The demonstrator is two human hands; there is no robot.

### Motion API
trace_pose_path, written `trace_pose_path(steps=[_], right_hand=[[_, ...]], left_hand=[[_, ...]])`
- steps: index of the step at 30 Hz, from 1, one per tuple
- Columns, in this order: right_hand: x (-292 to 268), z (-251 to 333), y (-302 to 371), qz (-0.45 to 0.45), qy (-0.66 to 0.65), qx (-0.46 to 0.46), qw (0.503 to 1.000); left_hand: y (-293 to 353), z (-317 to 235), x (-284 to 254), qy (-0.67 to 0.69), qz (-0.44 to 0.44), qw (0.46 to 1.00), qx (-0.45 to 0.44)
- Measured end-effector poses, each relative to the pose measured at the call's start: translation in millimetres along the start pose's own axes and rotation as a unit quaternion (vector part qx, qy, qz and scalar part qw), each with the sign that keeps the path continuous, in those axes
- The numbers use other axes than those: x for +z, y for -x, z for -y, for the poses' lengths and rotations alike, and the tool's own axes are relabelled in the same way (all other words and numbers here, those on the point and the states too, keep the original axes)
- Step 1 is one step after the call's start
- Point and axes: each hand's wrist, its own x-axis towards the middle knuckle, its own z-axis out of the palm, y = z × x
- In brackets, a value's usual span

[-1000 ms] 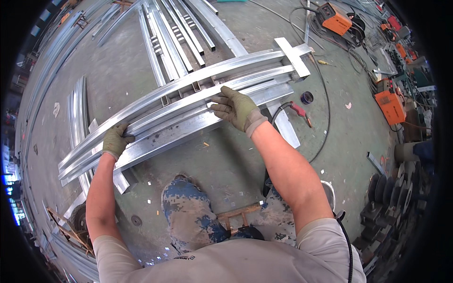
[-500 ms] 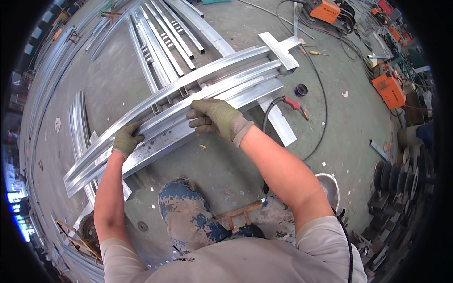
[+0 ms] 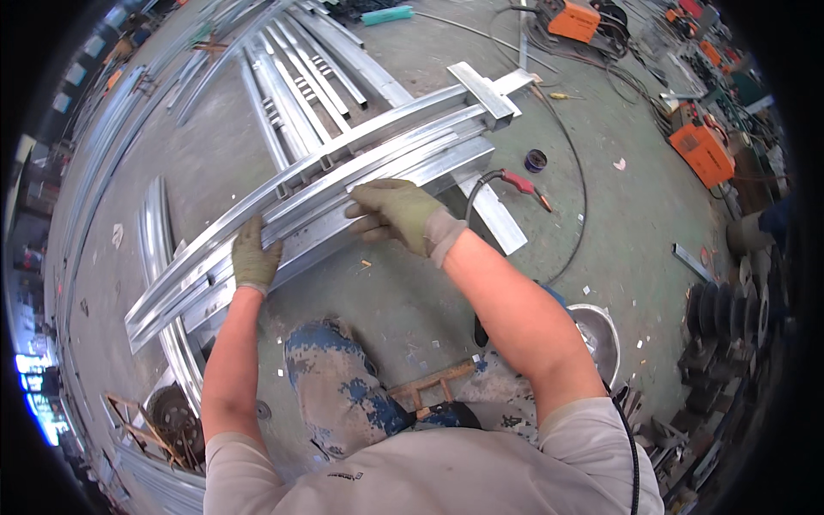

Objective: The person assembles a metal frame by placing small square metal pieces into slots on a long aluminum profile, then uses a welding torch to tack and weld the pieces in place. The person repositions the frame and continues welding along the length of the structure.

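Several shiny galvanised steel channels (image 3: pixel 378 167) lie side by side in front of me, running from lower left to upper right. My left hand (image 3: pixel 256 256), in an olive glove, lies on their left part with its fingers stretched out and its thumb apart. Further right is my right hand (image 3: pixel 399 215), gloved too, over the nearest channel. Its fingers are loosely bent and apart, and I see nothing held in them. The palm side is hidden. A short flat steel piece (image 3: pixel 481 93) sits across the channels' far right end.
Right of the channels lie a red-handled welding torch (image 3: pixel 519 182), a small dark tin (image 3: pixel 536 160) and a flat steel strip (image 3: pixel 498 219). Orange welding machines (image 3: pixel 573 21) stand behind. Rectangular steel tubes (image 3: pixel 296 99) extend beyond the channels. A metal bowl (image 3: pixel 596 339) is beside my right leg.
My left hand has moved right along the channels, and its fingers now point forward. The right hand has shifted slightly right relative to the steel. My view has shifted a little.
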Motion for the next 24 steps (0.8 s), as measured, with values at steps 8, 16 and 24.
trace_pose_path(steps=[8, 16, 24], right_hand=[[-23, -5, 44, -0.049, -0.051, -0.054, 0.996], [-18, 8, 50, -0.051, -0.032, -0.088, 0.994], [-2, 11, 58, -0.048, 0.002, -0.053, 0.997]], left_hand=[[20, -24, -10, -0.033, 0.051, 0.997, -0.048], [-19, -41, 1, -0.061, 0.044, 0.996, -0.049], [-66, -48, -9, -0.019, 0.203, 0.97, -0.136]])
